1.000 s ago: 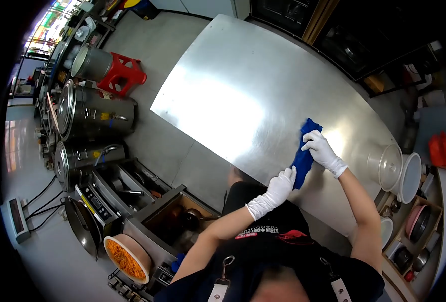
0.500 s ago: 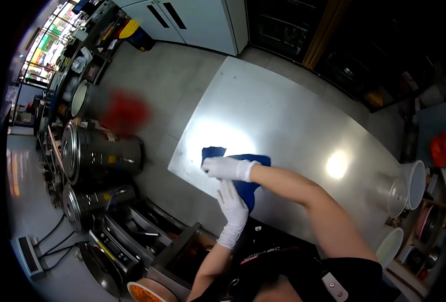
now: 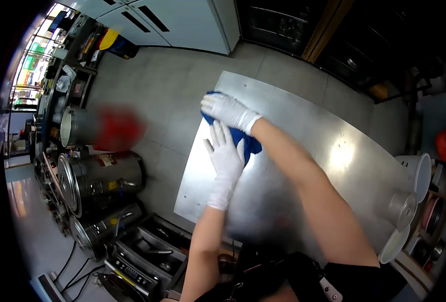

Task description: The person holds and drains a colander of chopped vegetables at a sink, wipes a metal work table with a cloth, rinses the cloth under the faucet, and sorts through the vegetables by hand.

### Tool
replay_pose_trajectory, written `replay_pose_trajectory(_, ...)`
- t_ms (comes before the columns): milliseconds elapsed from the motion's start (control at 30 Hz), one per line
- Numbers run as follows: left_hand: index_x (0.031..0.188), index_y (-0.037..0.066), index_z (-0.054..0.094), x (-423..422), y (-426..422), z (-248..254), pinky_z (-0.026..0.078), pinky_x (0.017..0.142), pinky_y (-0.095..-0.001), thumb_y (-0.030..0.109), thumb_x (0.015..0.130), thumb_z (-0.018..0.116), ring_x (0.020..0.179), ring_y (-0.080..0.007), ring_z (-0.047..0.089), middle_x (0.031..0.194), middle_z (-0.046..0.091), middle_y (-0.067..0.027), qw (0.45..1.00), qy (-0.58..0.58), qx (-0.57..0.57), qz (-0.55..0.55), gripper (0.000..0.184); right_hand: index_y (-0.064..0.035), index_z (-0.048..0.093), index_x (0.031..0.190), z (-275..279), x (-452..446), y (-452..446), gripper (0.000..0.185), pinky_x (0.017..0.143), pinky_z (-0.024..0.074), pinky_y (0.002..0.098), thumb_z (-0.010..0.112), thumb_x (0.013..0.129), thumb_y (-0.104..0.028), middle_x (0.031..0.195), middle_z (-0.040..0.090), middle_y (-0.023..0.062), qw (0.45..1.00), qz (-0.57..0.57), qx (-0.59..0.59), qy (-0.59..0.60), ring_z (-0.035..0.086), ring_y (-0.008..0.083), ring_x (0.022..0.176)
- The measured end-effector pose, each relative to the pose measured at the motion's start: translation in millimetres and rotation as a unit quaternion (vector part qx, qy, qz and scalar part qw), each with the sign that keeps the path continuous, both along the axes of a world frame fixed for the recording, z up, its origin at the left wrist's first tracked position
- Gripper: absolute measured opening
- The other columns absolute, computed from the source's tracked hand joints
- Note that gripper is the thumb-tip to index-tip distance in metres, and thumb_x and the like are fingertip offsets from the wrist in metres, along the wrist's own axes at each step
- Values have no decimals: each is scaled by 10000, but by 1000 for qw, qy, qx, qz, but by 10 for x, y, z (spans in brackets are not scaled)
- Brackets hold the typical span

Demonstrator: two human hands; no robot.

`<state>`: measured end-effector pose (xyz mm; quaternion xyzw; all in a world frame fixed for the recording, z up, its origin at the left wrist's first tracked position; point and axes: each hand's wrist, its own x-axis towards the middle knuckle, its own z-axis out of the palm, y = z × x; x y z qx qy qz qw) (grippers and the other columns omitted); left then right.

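Observation:
A blue cloth (image 3: 252,145) lies bunched on the steel table (image 3: 293,136), near its far left edge. My right hand (image 3: 229,111), in a white glove, is pressed flat over the upper end of the cloth, fingers stretched towards the table's edge. Just below it my left hand (image 3: 226,153), also gloved in white, lies with its fingers spread, its fingertips and thumb touching the cloth. Part of the cloth is hidden beneath both hands.
Large steel pots (image 3: 102,178) and a blurred red stool (image 3: 118,127) stand to the left. White tubs (image 3: 418,176) and a clear container (image 3: 402,209) are at the table's right end. A control panel (image 3: 132,272) is at the lower left. Cabinets (image 3: 182,22) stand beyond the table.
Both hands and the cloth have moved from the table's near right part to its far left edge. My left hand has spread its fingers. The view has shifted too.

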<state>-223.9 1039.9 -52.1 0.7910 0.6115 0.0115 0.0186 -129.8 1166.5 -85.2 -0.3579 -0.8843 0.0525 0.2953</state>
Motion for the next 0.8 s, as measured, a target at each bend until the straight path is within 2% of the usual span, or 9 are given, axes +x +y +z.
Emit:
replay_pose_trajectory(33, 1400, -35, 204, 70, 63, -33, 106, 1076, -543, 360, 885, 460, 1367, -357, 154, 1466, 188, -216, 1000, -3, -4, -25, 697, -35, 585, 1056, -19, 133, 6, 274, 975, 404, 327, 500, 802, -92, 1158, 564, 106, 999, -29, 27, 13, 506, 249, 1134)
replay_pose_trajectory(67, 1401, -30, 207, 142, 102, -58, 105, 1081, -534, 362, 884, 460, 1367, -355, 154, 1468, 188, -210, 999, -6, -7, -51, 697, -20, 592, 1010, -22, 288, 2, 250, 938, 415, 311, 496, 792, -98, 1063, 588, 95, 998, -41, 38, 28, 529, 226, 1063)
replay_pose_trajectory(167, 1393, -47, 217, 396, 90, -114, 122, 1102, -461, 353, 879, 474, 1365, -364, 153, 1467, 181, -217, 991, -39, -29, -126, 700, -14, 597, 989, -151, 761, -124, 239, 920, 431, 307, 509, 783, -97, 1067, 580, 91, 995, -88, 27, 24, 533, 223, 1051)
replay_pose_trajectory(233, 1396, -51, 207, 627, -9, -155, 134, 1107, -431, 341, 875, 487, 1362, -369, 155, 1469, 174, -217, 985, -47, -45, -159, 710, -20, 606, 956, -42, 1109, -358, 210, 901, 446, 294, 527, 770, -82, 1066, 564, 79, 993, -122, 6, -9, 538, 218, 1037)
replay_pose_trajectory(333, 1398, -51, 201, 1001, -242, -209, 138, 1105, -438, 336, 875, 493, 1362, -367, 154, 1472, 168, -212, 976, -38, -45, -209, 714, -23, 592, 1056, -16, 1623, -745, 263, 941, 440, 329, 507, 810, -61, 1183, 547, 109, 986, -160, -44, -33, 516, 256, 1119)
replay_pose_trajectory(533, 1399, -36, 220, 1845, -878, -232, 118, 1115, -420, 400, 877, 474, 1371, -306, 166, 1473, 199, -177, 943, -60, -59, -322, 726, -15, 565, 1108, -121, 2685, -1832, 335, 975, 404, 358, 494, 780, -4, 1227, 517, 119, 958, -270, -96, -17, 479, 294, 1156)
replay_pose_trajectory(567, 1397, -46, 207, 1975, -1017, -237, 130, 1109, -426, 365, 878, 491, 1368, -318, 170, 1471, 192, -193, 933, -77, -69, -344, 721, -14, 564, 1112, -150, 2841, -2051, 344, 979, 399, 360, 495, 775, 3, 1228, 516, 123, 952, -290, -95, -8, 475, 298, 1160)
replay_pose_trajectory(667, 1395, -43, 226, 2324, -1482, -271, 130, 1111, -420, 374, 884, 473, 1369, -314, 171, 1473, 197, -183, 910, -85, -78, -398, 705, 4, 573, 1081, -251, 3223, -2750, 321, 959, 412, 353, 489, 772, -21, 1206, 523, 133, 933, -353, -70, -3, 476, 290, 1159)
replay_pose_trajectory(800, 1374, -45, 279, 2578, -2101, -231, 157, 1107, -412, 355, 883, 473, 1356, -307, 209, 1455, 241, -186, 876, -92, -91, -464, 663, 10, 555, 1106, -196, 3438, -3705, 356, 962, 407, 362, 484, 758, 8, 1204, 517, 156, 901, -420, -108, -1, 475, 317, 1135)
